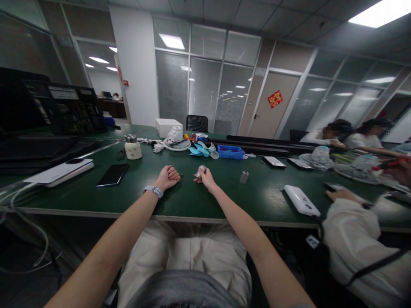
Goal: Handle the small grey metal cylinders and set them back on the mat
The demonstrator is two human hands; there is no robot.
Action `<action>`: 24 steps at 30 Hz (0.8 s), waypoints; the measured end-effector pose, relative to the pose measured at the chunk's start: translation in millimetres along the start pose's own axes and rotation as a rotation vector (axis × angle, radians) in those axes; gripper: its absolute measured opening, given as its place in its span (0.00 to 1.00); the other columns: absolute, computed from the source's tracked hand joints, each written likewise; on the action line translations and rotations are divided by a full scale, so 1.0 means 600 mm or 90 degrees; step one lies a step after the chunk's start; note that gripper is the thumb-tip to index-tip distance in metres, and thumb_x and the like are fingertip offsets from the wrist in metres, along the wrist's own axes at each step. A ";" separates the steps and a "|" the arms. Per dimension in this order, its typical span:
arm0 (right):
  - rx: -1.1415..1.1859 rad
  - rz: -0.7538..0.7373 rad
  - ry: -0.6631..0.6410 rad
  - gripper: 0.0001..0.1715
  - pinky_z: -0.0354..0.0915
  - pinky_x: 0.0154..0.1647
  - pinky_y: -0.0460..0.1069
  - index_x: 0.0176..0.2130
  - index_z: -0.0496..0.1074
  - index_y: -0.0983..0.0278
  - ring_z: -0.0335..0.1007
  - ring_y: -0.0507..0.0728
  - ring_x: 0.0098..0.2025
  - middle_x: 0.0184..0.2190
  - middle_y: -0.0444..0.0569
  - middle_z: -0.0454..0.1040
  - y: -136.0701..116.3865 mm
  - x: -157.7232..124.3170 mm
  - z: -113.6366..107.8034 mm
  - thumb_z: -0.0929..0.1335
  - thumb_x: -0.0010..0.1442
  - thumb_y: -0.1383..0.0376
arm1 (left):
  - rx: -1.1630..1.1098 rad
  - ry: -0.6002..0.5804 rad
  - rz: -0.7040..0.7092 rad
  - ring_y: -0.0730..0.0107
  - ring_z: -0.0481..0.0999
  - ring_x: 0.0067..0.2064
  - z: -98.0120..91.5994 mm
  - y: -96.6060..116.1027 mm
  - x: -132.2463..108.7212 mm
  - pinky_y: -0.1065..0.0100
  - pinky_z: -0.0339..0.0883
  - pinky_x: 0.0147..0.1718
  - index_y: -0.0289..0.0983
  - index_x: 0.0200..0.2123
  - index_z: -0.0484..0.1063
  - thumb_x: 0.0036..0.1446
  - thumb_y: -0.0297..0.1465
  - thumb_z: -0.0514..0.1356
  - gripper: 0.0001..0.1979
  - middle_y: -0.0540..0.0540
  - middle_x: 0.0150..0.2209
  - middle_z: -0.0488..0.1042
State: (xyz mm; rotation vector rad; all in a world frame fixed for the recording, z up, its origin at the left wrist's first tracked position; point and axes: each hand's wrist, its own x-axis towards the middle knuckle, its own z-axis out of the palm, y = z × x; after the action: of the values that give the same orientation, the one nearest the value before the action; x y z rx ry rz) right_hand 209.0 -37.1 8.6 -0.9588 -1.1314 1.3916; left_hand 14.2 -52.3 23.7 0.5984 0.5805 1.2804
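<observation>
My left hand (168, 178), with a watch (154, 191) on its wrist, rests on the green table with its fingers curled closed. Whatever may be inside that fist is hidden. Just right of its knuckles lies a tiny dark piece (182, 175). My right hand (208, 179) grips a small silver metal cylinder (201, 170) just above the tabletop, thumb and fingers around it. Farther right, a second silver cylinder (244, 177) stands upright on the table, apart from both hands.
Behind my hands are a blue bin (230, 151), light-blue fan blades (202, 149), a white fan grille (177, 144) and a white box (168, 127). A phone (112, 175) and a cream jar (133, 149) are left. At right lies a white power bank (301, 200), near another person's sleeve (351, 222).
</observation>
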 end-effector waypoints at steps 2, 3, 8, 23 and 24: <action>-0.049 -0.060 0.002 0.17 0.64 0.22 0.44 0.41 0.61 0.60 0.71 0.50 0.24 0.29 0.43 0.73 0.008 0.002 -0.004 0.71 0.54 0.63 | -0.024 -0.006 -0.007 0.77 0.44 0.12 -0.002 0.000 0.002 0.70 0.46 0.16 0.39 0.14 0.41 0.62 0.30 0.44 0.24 0.53 0.09 0.43; -0.078 -0.089 0.003 0.19 0.67 0.25 0.45 0.41 0.62 0.61 0.71 0.50 0.27 0.31 0.43 0.73 0.011 0.003 -0.005 0.72 0.52 0.64 | -0.037 -0.009 -0.012 0.77 0.44 0.12 -0.003 0.000 0.003 0.70 0.45 0.16 0.39 0.14 0.41 0.62 0.31 0.44 0.24 0.53 0.09 0.43; -0.252 -0.186 -0.013 0.21 0.68 0.47 0.52 0.40 0.66 0.62 0.72 0.52 0.39 0.37 0.45 0.74 0.017 -0.003 -0.009 0.74 0.46 0.66 | -0.091 -0.004 -0.030 0.77 0.44 0.12 -0.006 0.000 0.007 0.70 0.44 0.15 0.39 0.15 0.40 0.62 0.31 0.45 0.24 0.54 0.09 0.43; -0.391 -0.202 -0.007 0.25 0.69 0.41 0.51 0.40 0.67 0.62 0.73 0.53 0.37 0.39 0.47 0.73 0.008 -0.020 -0.012 0.76 0.43 0.62 | -0.106 -0.006 -0.031 0.76 0.45 0.12 -0.003 0.000 0.003 0.70 0.44 0.15 0.39 0.14 0.41 0.62 0.32 0.45 0.24 0.53 0.08 0.45; -0.401 -0.208 -0.010 0.25 0.69 0.41 0.51 0.40 0.67 0.62 0.72 0.53 0.36 0.39 0.47 0.73 0.007 -0.022 -0.013 0.76 0.43 0.62 | -0.104 -0.005 -0.031 0.76 0.45 0.12 -0.002 0.000 0.002 0.70 0.44 0.15 0.39 0.14 0.41 0.62 0.32 0.45 0.24 0.53 0.08 0.45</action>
State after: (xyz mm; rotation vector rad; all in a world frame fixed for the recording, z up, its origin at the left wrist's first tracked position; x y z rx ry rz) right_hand 216.9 -49.2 2.4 -1.1272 -1.7023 0.7847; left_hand 13.8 -51.0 22.6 0.4508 0.4758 1.2660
